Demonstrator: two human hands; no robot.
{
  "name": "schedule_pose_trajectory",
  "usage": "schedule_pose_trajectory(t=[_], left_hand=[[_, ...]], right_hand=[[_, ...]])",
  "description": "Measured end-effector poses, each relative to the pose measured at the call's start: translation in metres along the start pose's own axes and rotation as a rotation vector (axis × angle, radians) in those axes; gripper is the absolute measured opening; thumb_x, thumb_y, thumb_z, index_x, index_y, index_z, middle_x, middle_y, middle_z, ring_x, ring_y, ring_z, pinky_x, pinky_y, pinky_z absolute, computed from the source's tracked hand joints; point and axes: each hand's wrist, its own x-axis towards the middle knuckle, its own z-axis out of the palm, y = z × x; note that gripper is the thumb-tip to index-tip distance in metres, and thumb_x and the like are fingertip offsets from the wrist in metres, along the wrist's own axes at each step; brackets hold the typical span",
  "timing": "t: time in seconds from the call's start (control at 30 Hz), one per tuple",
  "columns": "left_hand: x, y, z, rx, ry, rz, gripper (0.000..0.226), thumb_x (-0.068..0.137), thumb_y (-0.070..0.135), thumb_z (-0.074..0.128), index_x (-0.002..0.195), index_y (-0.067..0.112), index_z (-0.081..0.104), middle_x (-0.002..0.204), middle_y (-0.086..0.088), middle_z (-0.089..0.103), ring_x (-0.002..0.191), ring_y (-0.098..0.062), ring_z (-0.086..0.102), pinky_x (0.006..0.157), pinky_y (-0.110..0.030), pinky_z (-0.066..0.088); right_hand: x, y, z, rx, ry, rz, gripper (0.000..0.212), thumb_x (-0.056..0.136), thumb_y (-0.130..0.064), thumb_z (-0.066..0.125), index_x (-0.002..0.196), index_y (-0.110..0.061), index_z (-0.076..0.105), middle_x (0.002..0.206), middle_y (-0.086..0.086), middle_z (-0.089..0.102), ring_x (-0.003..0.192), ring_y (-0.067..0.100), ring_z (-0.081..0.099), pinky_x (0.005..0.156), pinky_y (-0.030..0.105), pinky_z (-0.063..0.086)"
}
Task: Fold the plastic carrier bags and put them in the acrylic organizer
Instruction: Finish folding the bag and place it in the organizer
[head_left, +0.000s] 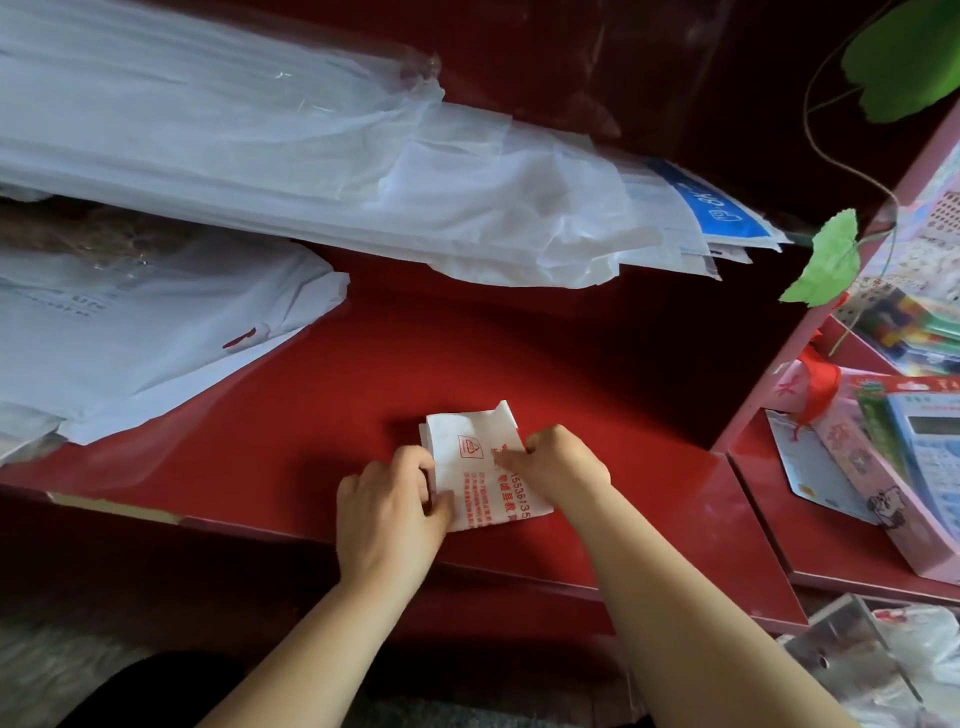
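- A head-worn camera looks down at a glossy red tabletop (363, 395) that fills the middle of the frame, with 2 bare forearms reaching in from the bottom edge.
- 1 folded carrier bag (475, 452), white with red printing and a small red logo, lies flat on the tabletop just below the centre of the frame, close to the table's near edge.
- The left hand (387, 512) sits on the bag's left side, fingers curled and pinching its left edge, the thumb on top near the lower corner.
- The right hand (566, 465) covers the bag's right side, fingers curled and gripping the folded layers there, 1 finger reaching left across the print.
- Both hands touch the bag, which stays pressed to the tabletop between them.
- A large pile of white plastic bags (260, 156) stretches from the upper left of the frame toward the right, ending by a blue-labelled packet (727, 208).
- A smaller pile of white bags (130, 338) lies at the left edge, well apart from the folded bag.
- A green leaf (826, 260) on a thin stem hangs at the right of the frame.
- At the right edge, a blue calculator (930, 457) and a pink box (872, 493) rest on a lower red surface.
- Crumpled clear plastic (883, 654) shows in the lower right corner, too blurred to identify.
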Motion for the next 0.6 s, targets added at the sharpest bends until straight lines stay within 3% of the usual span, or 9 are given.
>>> schedule_pose_trajectory(t=[0.1, 0.17, 0.23, 0.3, 0.4, 0.47, 0.5, 0.53, 0.6], left_hand=[[-0.001, -0.009, -0.001, 0.0, 0.055, 0.277, 0.02, 0.08, 0.024, 0.056, 0.098, 0.018, 0.06, 0.101, 0.001, 0.058, 0.094, -0.02, 0.049, 0.084, -0.034, 0.034], [-0.003, -0.014, 0.0, 0.058, -0.077, 0.425, 0.045, 0.096, 0.041, 0.03, 0.101, 0.017, 0.067, 0.113, 0.003, 0.063, 0.113, -0.018, 0.045, 0.096, -0.036, 0.027], [-0.002, -0.016, -0.003, 0.182, -0.271, 0.45, 0.069, 0.095, 0.055, 0.011, 0.105, 0.017, 0.069, 0.112, 0.004, 0.067, 0.118, -0.016, 0.049, 0.099, -0.035, 0.026], [-0.003, -0.016, -0.004, 0.244, -0.404, 0.401, 0.08, 0.091, 0.062, 0.004, 0.105, 0.019, 0.069, 0.109, 0.006, 0.068, 0.11, -0.013, 0.06, 0.097, -0.032, 0.029], [-0.001, -0.013, -0.008, 0.242, -0.474, 0.365, 0.086, 0.087, 0.067, -0.002, 0.1, 0.024, 0.071, 0.107, 0.01, 0.068, 0.1, -0.007, 0.064, 0.097, -0.028, 0.04], [-0.002, -0.014, -0.01, 0.21, -0.457, 0.415, 0.088, 0.083, 0.073, -0.001, 0.103, 0.024, 0.07, 0.109, 0.011, 0.067, 0.102, -0.006, 0.064, 0.098, -0.028, 0.038], [-0.003, -0.016, -0.011, 0.211, -0.449, 0.451, 0.087, 0.081, 0.076, 0.004, 0.105, 0.024, 0.069, 0.111, 0.011, 0.066, 0.103, -0.006, 0.063, 0.097, -0.029, 0.034], [-0.005, -0.018, -0.012, 0.217, -0.442, 0.486, 0.084, 0.078, 0.079, 0.013, 0.106, 0.023, 0.069, 0.112, 0.01, 0.066, 0.104, -0.006, 0.062, 0.098, -0.029, 0.03], [-0.011, -0.023, -0.012, 0.17, -0.378, 0.547, 0.069, 0.067, 0.07, 0.037, 0.106, 0.022, 0.068, 0.112, 0.009, 0.066, 0.109, -0.005, 0.057, 0.103, -0.027, 0.024]], right_hand=[[0.004, -0.004, 0.0, 0.001, -0.01, 0.041, 0.028, 0.088, -0.045, 0.054, 0.081, -0.018, 0.056, 0.065, -0.006, 0.049, 0.069, 0.017, 0.053, 0.047, 0.02, 0.029], [0.004, -0.007, 0.0, -0.028, -0.009, 0.055, 0.032, 0.088, -0.047, 0.052, 0.092, -0.016, 0.061, 0.071, -0.005, 0.051, 0.072, 0.018, 0.052, 0.048, 0.021, 0.029], [0.003, -0.01, 0.001, -0.066, 0.022, 0.06, 0.038, 0.088, -0.049, 0.05, 0.1, -0.014, 0.06, 0.08, -0.003, 0.053, 0.076, 0.018, 0.053, 0.056, 0.022, 0.033], [0.0, -0.01, 0.003, -0.049, 0.095, 0.094, 0.04, 0.089, -0.048, 0.047, 0.104, -0.012, 0.055, 0.084, -0.001, 0.053, 0.084, 0.021, 0.058, 0.063, 0.024, 0.035], [-0.013, -0.003, 0.005, 0.093, 0.273, 0.009, 0.034, 0.091, -0.039, 0.048, 0.105, -0.009, 0.04, 0.093, 0.003, 0.053, 0.091, 0.027, 0.057, 0.066, 0.028, 0.036], [-0.024, 0.009, 0.008, 0.114, 0.509, -0.314, 0.038, 0.087, -0.037, 0.05, 0.107, -0.006, 0.048, 0.103, 0.008, 0.055, 0.097, 0.029, 0.055, 0.075, 0.029, 0.038], [-0.029, 0.015, 0.009, 0.08, 0.518, -0.461, 0.047, 0.082, -0.041, 0.048, 0.109, -0.003, 0.053, 0.108, 0.011, 0.058, 0.102, 0.032, 0.056, 0.083, 0.029, 0.039], [-0.033, 0.024, 0.012, 0.022, 0.428, -0.566, 0.058, 0.079, -0.047, 0.044, 0.114, -0.002, 0.056, 0.116, 0.014, 0.058, 0.111, 0.032, 0.054, 0.094, 0.031, 0.036], [-0.045, 0.037, 0.013, -0.169, 0.169, -0.656, 0.082, 0.08, -0.067, 0.03, 0.129, -0.004, 0.049, 0.134, 0.01, 0.05, 0.128, 0.023, 0.044, 0.109, 0.03, 0.016]])
